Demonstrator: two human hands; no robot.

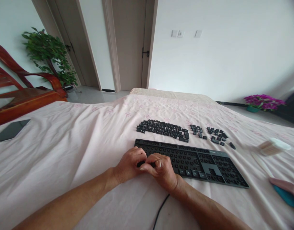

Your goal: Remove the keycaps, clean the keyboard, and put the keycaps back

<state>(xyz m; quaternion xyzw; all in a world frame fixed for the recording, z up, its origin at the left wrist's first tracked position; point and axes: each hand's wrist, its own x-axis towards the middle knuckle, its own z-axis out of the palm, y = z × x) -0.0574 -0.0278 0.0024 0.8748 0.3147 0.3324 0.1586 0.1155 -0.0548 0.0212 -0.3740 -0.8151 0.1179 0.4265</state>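
A black computer keyboard (209, 166) lies slantwise on the pink cloth, with most of its keycaps off and the sockets bare. A few caps sit along its front row. My left hand (132, 159) is at the keyboard's front left corner, fingers curled and closed. Right against it, my right hand (160, 167), with a ring on one finger, is closed too, thumb pointing left. Something dark shows between the hands; I cannot tell whether it is a keycap or the keyboard's edge. Beyond the keyboard, loose black keycaps (165, 128) lie in rows, with smaller groups to the right.
On the right stand a clear tub of cotton swabs (273, 147) and a brush-like thing with a pink and teal end (287, 191). A dark flat tablet-like thing (11, 130) lies at far left. The cable (160, 210) runs toward me. A wooden chair (29, 92) stands at left.
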